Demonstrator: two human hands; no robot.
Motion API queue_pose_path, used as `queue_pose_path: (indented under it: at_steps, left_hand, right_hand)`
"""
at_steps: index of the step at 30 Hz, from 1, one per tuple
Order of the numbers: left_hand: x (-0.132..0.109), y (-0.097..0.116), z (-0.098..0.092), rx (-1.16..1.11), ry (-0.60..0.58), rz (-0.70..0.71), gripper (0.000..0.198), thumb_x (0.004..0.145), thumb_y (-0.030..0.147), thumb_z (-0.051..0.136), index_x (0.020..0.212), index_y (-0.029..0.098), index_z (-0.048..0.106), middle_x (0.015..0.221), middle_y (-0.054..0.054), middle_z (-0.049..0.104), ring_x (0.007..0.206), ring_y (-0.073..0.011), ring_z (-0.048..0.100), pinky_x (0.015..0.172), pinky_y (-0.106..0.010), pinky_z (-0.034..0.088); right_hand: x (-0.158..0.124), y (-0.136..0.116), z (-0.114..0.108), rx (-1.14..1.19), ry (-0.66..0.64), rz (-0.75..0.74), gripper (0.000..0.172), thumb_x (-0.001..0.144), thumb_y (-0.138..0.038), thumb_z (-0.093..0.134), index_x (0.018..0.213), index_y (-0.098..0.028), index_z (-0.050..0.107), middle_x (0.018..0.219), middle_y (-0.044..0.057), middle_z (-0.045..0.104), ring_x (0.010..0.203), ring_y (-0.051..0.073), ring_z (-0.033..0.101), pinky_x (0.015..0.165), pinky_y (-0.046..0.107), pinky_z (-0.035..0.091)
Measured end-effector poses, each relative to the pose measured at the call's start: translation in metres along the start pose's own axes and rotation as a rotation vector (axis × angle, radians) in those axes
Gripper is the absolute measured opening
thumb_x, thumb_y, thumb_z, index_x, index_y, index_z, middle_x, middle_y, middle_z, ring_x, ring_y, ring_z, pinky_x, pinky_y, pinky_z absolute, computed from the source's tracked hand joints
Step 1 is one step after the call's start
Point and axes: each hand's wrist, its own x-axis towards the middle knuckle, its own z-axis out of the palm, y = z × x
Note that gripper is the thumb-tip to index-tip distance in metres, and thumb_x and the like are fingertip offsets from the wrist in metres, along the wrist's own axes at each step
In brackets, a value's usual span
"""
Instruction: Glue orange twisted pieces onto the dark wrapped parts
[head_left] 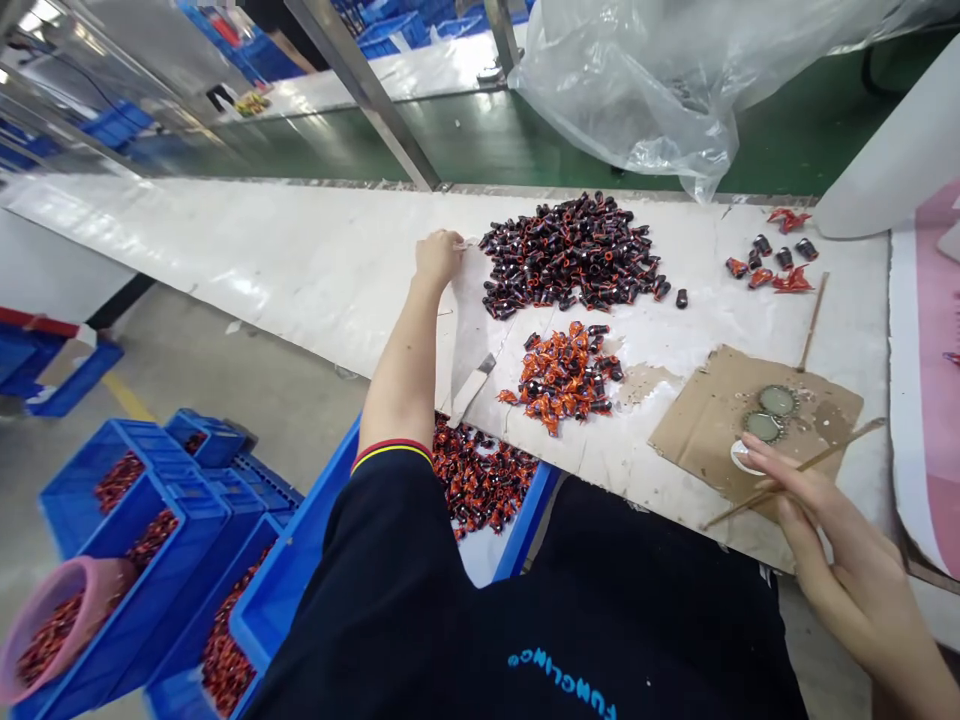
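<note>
My left hand (pixel 439 257) is closed in a pinch at the left edge of a large pile of small black parts with orange rims (pixel 577 250). Something thin and pale shows at its fingertips, too small to name. Nearer to me lies a smaller heap of orange-and-black pieces (pixel 564 375). My right hand (pixel 847 550) is over the near edge of a cardboard sheet (pixel 697 420), index finger stretched out and thumb apart. Its fingertip is at a small white disc (pixel 742 457). A thin wooden stick (pixel 844 443) passes by the fingers; two crimped bottle caps (pixel 778 401) sit on the cardboard.
A flat blade (pixel 474 388) lies at the table's front edge. Below it is a blue bin (pixel 517 540) of orange-and-black pieces. More blue crates (pixel 180 540) and a pink tub (pixel 82 620) stand at left. Clear plastic (pixel 637 90) hangs over the back; loose parts (pixel 784 258) lie at right.
</note>
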Motion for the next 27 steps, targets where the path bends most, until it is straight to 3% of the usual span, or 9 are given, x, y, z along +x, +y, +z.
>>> queue_pose_path:
  at_steps: [2,5,8,10,12,14,17,23,27]
  left_hand:
    - [-0.001,0.0,-0.002,-0.026,0.004,-0.011,0.036,0.094,0.033,0.06,0.125,0.016,0.056,0.124,-0.009,0.061,0.107,-0.0228,0.063,0.09,-0.043,0.056]
    - [-0.015,0.005,-0.013,-0.065,0.019,-0.015,0.034,0.092,0.032,0.064,0.12,0.015,0.057,0.12,-0.006,0.063,0.105,-0.0217,0.065,0.085,-0.039,0.056]
    - [-0.053,0.024,-0.024,-0.131,0.011,0.005,0.024,0.09,0.036,0.068,0.101,0.016,0.064,0.099,0.003,0.067,0.087,-0.0098,0.067,0.073,-0.027,0.055]
    - [-0.093,0.05,-0.025,-0.179,-0.041,0.022,0.024,0.083,0.04,0.073,0.091,0.018,0.069,0.085,0.006,0.068,0.077,-0.008,0.066,0.066,-0.025,0.055]
    - [-0.136,0.083,-0.021,-0.214,-0.11,0.024,0.024,0.079,0.041,0.077,0.086,0.019,0.071,0.077,0.004,0.071,0.07,-0.0091,0.067,0.061,-0.024,0.056]
    - [-0.174,0.116,-0.013,-0.299,-0.246,0.02,0.024,0.078,0.037,0.078,0.093,0.019,0.072,0.078,0.001,0.073,0.07,-0.0114,0.07,0.06,-0.023,0.058]
    - [-0.21,0.153,-0.004,-0.354,-0.44,-0.016,0.013,0.085,0.026,0.071,0.092,0.016,0.071,0.084,-0.005,0.076,0.073,-0.0136,0.073,0.063,-0.022,0.06]
    - [-0.23,0.169,0.004,-0.24,-0.504,0.152,0.009,0.089,0.015,0.063,0.094,0.015,0.07,0.086,-0.005,0.077,0.076,-0.0124,0.074,0.071,-0.018,0.061]
    - [-0.231,0.172,0.005,-0.218,-0.546,0.238,0.009,0.09,0.014,0.062,0.092,0.014,0.07,0.085,-0.005,0.076,0.072,-0.0114,0.072,0.067,-0.017,0.059]
  right_hand:
    - [-0.003,-0.004,0.0,0.037,0.003,0.048,0.046,0.091,-0.019,0.048,0.131,-0.039,0.057,0.128,0.004,0.066,0.116,0.03,0.065,0.09,0.049,0.062]
    - [-0.004,-0.01,0.001,0.135,0.118,0.183,0.033,0.088,-0.02,0.055,0.113,-0.039,0.065,0.099,0.005,0.073,0.086,0.028,0.073,0.07,0.044,0.065]
    - [0.005,-0.018,0.006,0.271,0.106,0.221,0.029,0.09,-0.016,0.053,0.105,-0.037,0.066,0.077,0.003,0.068,0.068,0.023,0.07,0.058,0.035,0.062]
    - [0.012,-0.024,0.013,0.376,0.024,0.165,0.029,0.092,-0.014,0.048,0.106,-0.035,0.063,0.074,0.001,0.067,0.066,0.019,0.069,0.054,0.03,0.059]
    - [0.018,-0.029,0.022,0.455,-0.055,0.144,0.029,0.094,-0.013,0.045,0.11,-0.032,0.059,0.084,0.001,0.071,0.057,0.013,0.066,0.05,0.025,0.056]
    - [0.019,-0.033,0.03,0.48,-0.148,0.151,0.026,0.095,-0.014,0.044,0.113,-0.029,0.056,0.098,0.002,0.072,0.046,0.007,0.057,0.047,0.022,0.052]
    - [0.015,-0.037,0.039,0.468,-0.269,0.163,0.02,0.096,-0.017,0.045,0.111,-0.025,0.056,0.096,0.004,0.073,0.042,0.004,0.05,0.044,0.019,0.047]
    - [0.012,-0.042,0.045,0.477,-0.33,0.185,0.03,0.099,-0.02,0.041,0.128,-0.026,0.045,0.087,0.0,0.072,0.04,0.003,0.046,0.044,0.015,0.045]
    - [0.013,-0.042,0.047,0.427,-0.349,0.171,0.027,0.099,-0.021,0.041,0.125,-0.024,0.048,0.083,-0.001,0.071,0.039,0.003,0.046,0.041,0.013,0.041]
